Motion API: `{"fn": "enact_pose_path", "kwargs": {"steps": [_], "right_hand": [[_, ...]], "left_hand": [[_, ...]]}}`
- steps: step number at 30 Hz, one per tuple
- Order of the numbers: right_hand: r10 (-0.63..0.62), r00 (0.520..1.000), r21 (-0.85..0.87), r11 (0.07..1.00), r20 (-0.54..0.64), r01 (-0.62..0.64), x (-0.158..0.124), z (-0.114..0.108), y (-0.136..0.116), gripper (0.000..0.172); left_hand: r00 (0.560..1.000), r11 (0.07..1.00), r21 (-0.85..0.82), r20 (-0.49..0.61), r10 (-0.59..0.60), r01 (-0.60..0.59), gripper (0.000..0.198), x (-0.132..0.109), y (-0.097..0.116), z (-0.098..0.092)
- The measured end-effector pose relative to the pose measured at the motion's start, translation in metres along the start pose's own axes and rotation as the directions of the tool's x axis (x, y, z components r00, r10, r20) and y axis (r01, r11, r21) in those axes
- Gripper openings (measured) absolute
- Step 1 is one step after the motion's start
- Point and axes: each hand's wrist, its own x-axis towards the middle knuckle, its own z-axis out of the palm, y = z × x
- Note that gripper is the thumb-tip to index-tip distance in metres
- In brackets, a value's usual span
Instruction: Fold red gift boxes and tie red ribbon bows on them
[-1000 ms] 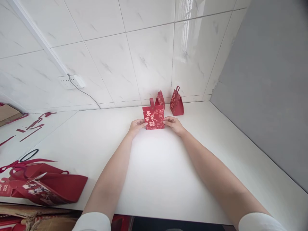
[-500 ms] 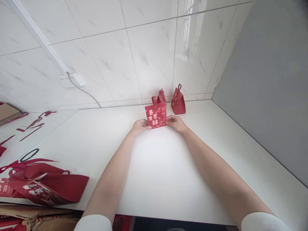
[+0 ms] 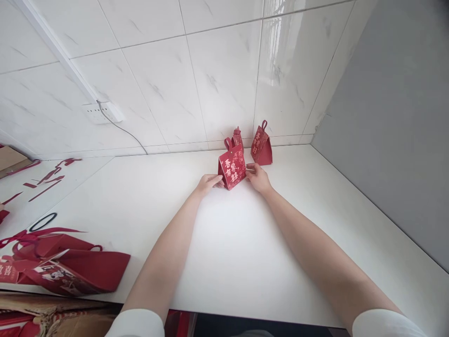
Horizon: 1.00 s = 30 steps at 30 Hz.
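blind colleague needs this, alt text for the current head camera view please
A person's left hand and right hand hold a red wedge-shaped card box with pale lettering at a white table; two similar red boxes stand farther back.

From where I stand there's one camera, worn on the person's head, looking forward and down across the white surface (image 3: 228,262) to the tiled wall (image 3: 157,93); it sits close above the near edge, so the forearms (image 3: 175,238) stretch away from it and the hands (image 3: 258,179) land mid-view, well off
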Motion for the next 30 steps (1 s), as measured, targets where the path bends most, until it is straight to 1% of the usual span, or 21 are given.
{"fn": "enact_pose_path", "kwargs": {"steps": [2, 4, 5, 6, 8, 10, 12, 15, 17, 20, 22, 23, 25, 30], "right_hand": [[-0.029, 0.998, -0.090, 0.996, -0.064, 0.023, -0.004, -0.001, -0.005, 0.029], [-0.072, 0.996, -0.173, 0.983, -0.054, 0.062, -0.008, -0.002, -0.011, 0.029], [-0.093, 0.995, -0.207, 0.974, -0.024, 0.086, -0.010, -0.002, -0.013, 0.030], [-0.113, 0.994, -0.237, 0.965, 0.017, 0.113, -0.012, -0.002, -0.016, 0.031], [-0.142, 0.985, -0.286, 0.944, 0.101, 0.165, -0.015, -0.001, -0.021, 0.028], [-0.159, 0.973, -0.321, 0.925, 0.167, 0.206, -0.018, 0.000, -0.026, 0.024], [-0.167, 0.964, -0.338, 0.912, 0.208, 0.231, -0.021, 0.000, -0.031, 0.027], [-0.193, 0.954, -0.359, 0.894, 0.230, 0.268, -0.025, -0.001, -0.039, 0.035], [-0.233, 0.950, -0.418, 0.857, 0.208, 0.302, -0.028, 0.001, -0.044, 0.035], [-0.299, 0.944, -0.584, 0.746, 0.137, 0.321, -0.032, 0.008, -0.052, 0.035], [-0.321, 0.940, -0.680, 0.663, 0.118, 0.312, -0.033, 0.015, -0.056, 0.036], [-0.319, 0.940, -0.712, 0.632, 0.121, 0.306, -0.034, 0.017, -0.057, 0.037], [-0.293, 0.947, -0.748, 0.597, 0.134, 0.290, -0.034, 0.021, -0.059, 0.037], [-0.165, 0.968, -0.775, 0.582, 0.187, 0.248, -0.034, 0.023, -0.058, 0.033]], "left_hand": [[0.992, 0.998, 0.055, -0.123, 0.022, -0.015, 0.027, -0.001, 0.001, 0.002], [0.962, 0.981, 0.189, -0.260, 0.089, -0.040, 0.027, -0.002, 0.002, 0.004], [0.946, 0.956, 0.288, -0.293, 0.140, -0.052, 0.029, -0.003, 0.002, 0.005], [0.936, 0.917, 0.394, -0.294, 0.192, -0.064, 0.028, -0.004, 0.003, 0.006], [0.941, 0.826, 0.556, -0.221, 0.256, -0.094, 0.023, -0.005, 0.005, 0.009], [0.958, 0.777, 0.616, -0.126, 0.259, -0.129, 0.023, -0.007, 0.008, 0.012], [0.960, 0.752, 0.642, -0.088, 0.266, -0.150, 0.027, -0.009, 0.011, 0.016], [0.950, 0.705, 0.693, -0.098, 0.296, -0.148, 0.030, -0.012, 0.017, 0.025], [0.941, 0.684, 0.717, -0.122, 0.315, -0.136, 0.028, -0.012, 0.021, 0.031], [0.925, 0.626, 0.772, -0.150, 0.348, -0.110, 0.024, -0.012, 0.026, 0.039], [0.924, 0.580, 0.810, -0.149, 0.353, -0.091, 0.025, -0.012, 0.027, 0.042], [0.927, 0.565, 0.821, -0.144, 0.347, -0.084, 0.026, -0.011, 0.026, 0.043], [0.937, 0.559, 0.826, -0.138, 0.322, -0.071, 0.028, -0.010, 0.025, 0.044], [0.961, 0.555, 0.832, -0.148, 0.233, -0.007, 0.030, -0.007, 0.021, 0.043]]}}
